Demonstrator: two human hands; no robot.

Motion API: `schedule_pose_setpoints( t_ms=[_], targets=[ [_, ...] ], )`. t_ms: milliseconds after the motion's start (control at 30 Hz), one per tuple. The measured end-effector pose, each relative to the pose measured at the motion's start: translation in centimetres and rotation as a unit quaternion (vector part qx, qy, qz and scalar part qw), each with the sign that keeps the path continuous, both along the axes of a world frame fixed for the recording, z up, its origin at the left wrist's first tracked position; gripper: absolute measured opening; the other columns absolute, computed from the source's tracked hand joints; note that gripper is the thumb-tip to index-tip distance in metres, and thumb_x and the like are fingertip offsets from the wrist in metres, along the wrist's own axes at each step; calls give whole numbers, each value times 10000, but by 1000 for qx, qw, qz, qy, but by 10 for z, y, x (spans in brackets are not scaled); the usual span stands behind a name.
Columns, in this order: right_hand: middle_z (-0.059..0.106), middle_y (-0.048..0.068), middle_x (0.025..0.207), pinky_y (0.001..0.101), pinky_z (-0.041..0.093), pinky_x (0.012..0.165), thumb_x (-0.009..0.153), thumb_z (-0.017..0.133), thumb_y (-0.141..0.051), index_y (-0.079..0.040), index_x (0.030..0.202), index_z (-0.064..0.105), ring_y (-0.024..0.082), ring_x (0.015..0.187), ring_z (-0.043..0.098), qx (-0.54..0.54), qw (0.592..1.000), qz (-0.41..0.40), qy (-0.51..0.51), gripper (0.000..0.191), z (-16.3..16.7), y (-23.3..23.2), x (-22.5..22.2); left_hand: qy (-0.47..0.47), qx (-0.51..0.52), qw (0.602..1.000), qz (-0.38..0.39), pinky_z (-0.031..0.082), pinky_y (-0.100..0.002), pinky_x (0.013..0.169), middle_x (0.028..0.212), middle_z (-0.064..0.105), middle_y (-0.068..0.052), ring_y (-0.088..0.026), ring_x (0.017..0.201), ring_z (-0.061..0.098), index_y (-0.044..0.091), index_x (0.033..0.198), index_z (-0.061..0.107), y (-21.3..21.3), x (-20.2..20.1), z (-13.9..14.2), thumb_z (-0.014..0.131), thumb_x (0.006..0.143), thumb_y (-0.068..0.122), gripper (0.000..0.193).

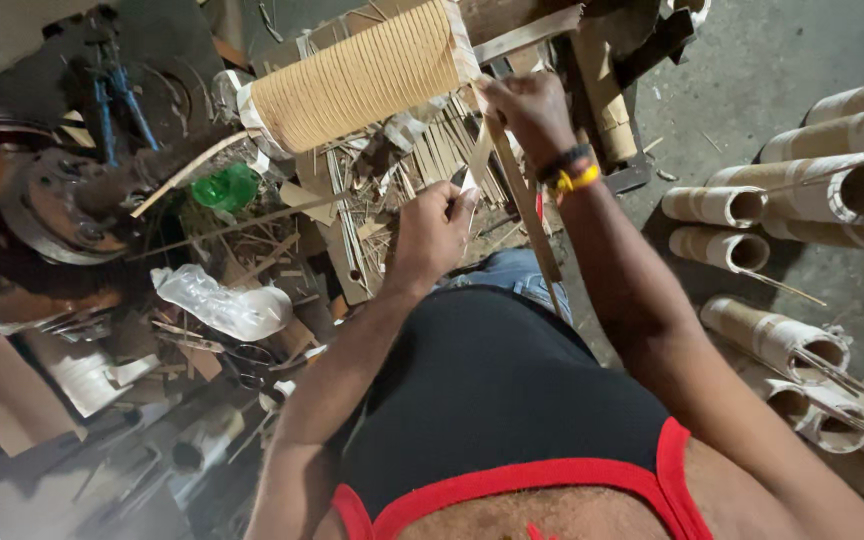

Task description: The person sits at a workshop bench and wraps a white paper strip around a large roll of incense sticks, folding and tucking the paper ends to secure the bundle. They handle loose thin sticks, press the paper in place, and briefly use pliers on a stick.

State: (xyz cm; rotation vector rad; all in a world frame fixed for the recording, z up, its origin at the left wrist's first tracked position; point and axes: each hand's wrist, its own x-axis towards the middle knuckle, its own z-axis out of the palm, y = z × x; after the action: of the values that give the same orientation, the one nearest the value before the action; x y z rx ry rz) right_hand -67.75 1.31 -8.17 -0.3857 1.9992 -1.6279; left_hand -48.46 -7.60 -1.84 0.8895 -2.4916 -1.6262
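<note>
Over on the left sits a rusty wheel and a green cap among scraps. Mid-frame, the left hand is pinched around a small blade, and the right hand grips a thin strip just under the wound coil. Blade's close to the fingers, so a slip could probably nick them or split the strip. Paper tubes lie right.
</note>
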Motion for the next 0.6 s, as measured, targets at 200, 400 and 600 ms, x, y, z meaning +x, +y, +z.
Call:
schedule_pose_setpoints(
  t_ms=[200,400,600],
  targets=[
    [734,36,723,272,505,544,829,860,-109,-16,804,747,64,623,644,4,994,-36,106,148,13,-32,-11,-22,11,1000,8,525,-338,511,640,696,-139,-150,545,686,3,916,699,3,-1,0,688,972,228,232],
    [713,50,694,305,521,538,792,824,-27,-29,725,699,111,617,661,128,968,-81,198,142,5,-36,-9,19,15,1000,-3,526,-335,531,686,699,-122,-143,585,679,5,933,696,4,5,-12,676,932,147,144],
    [713,59,865,311,520,668,876,808,-2,-24,984,739,170,753,672,-55,996,2,75,129,-21,-22,-19,-7,-14,1000,10,465,-337,489,604,639,-118,-131,506,573,-1,892,693,2,7,-10,705,973,240,255]
  ],
)
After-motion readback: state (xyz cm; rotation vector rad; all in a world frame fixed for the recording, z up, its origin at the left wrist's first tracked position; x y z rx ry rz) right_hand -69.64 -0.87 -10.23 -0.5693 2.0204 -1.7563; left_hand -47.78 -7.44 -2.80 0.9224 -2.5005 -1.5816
